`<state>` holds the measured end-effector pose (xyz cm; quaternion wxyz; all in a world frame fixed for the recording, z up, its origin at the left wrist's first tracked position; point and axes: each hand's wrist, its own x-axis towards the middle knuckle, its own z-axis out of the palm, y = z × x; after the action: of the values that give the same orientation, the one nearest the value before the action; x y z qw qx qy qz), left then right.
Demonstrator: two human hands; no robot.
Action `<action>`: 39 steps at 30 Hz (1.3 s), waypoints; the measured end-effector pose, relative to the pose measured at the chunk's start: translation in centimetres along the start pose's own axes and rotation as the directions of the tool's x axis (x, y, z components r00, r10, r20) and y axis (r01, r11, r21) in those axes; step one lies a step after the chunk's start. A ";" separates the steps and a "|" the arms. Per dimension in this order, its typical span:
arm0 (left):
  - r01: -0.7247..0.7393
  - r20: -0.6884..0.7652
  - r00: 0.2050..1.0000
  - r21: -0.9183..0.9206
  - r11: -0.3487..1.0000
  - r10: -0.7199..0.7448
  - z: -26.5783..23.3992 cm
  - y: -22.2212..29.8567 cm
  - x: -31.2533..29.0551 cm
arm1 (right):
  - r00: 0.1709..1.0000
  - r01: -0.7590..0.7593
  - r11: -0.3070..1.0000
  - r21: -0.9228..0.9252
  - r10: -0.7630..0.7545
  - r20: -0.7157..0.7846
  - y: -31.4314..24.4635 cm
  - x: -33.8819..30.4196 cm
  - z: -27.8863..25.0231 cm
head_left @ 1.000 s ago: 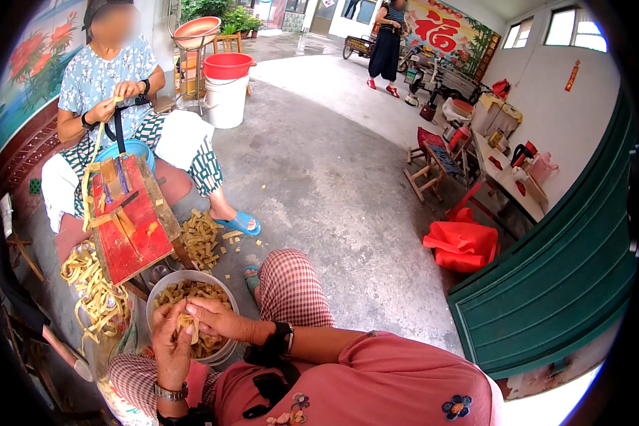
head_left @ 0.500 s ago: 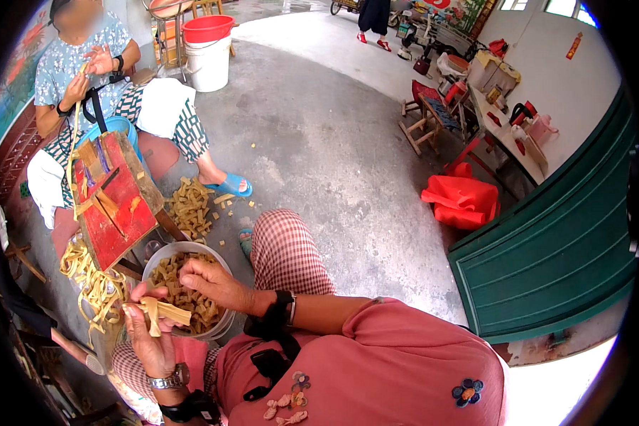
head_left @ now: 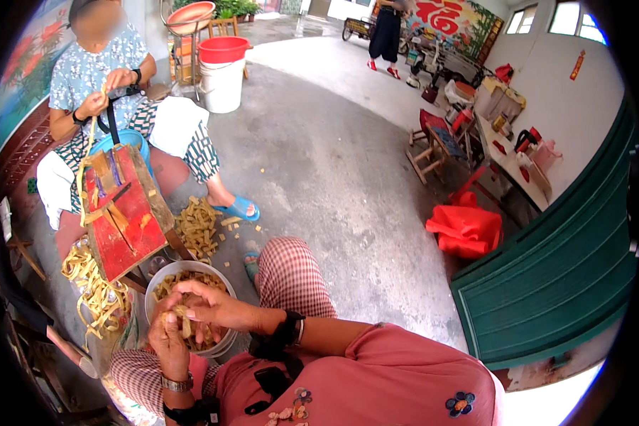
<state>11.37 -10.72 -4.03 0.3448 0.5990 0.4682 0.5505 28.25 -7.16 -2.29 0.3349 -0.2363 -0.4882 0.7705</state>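
Though near the left hand [head_left: 167, 339], red-topped bench [head_left: 140, 238] beyond the bucket [head_left: 181, 267].

Bright daylight, glare in the high windows [head_left: 577, 23], burnt-out white below the green door [head_left: 547, 277], pale light across the concrete floor [head_left: 319, 149], dark shade under the bench [head_left: 511, 163], bowed door edges, black fisheye corners

The grey floor [head_left: 362, 184] held a bucket [head_left: 192, 266]; just beyond it lay a heap of pieces [head_left: 197, 226], to its left tangled strips [head_left: 98, 292], well to its right a red bag [head_left: 465, 231].
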 end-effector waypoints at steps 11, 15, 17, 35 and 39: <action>0.388 0.199 0.916 -0.661 0.643 -0.348 0.5 4.4 -0.4 | 0.971 0.229 0.969 -0.093 -0.222 0.084 1.3 0.6 0.6; 0.436 0.217 0.887 -0.683 0.586 -0.407 -0.1 5.3 -0.7 | 0.949 0.314 0.934 -0.169 -0.304 0.087 1.3 0.5 0.8; 0.436 0.219 0.884 -0.704 0.561 -0.412 -0.2 5.0 -1.0 | 0.957 0.288 0.941 -0.178 -0.275 0.094 0.9 0.4 0.9; 0.307 0.061 0.885 -0.822 0.480 -0.462 -2.3 4.1 0.1 | 0.947 0.300 0.761 -0.575 -0.311 0.083 -0.4 -1.4 -2.0; 0.348 0.032 0.889 -0.696 0.628 -0.458 -1.6 4.8 0.1 | 0.937 0.306 0.705 -0.640 -0.342 0.072 -0.6 -1.1 -1.9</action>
<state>10.70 -12.35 0.70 0.6193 0.2658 0.3780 0.6348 30.50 -6.68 -2.51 0.3761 -0.2667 -0.7468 0.4793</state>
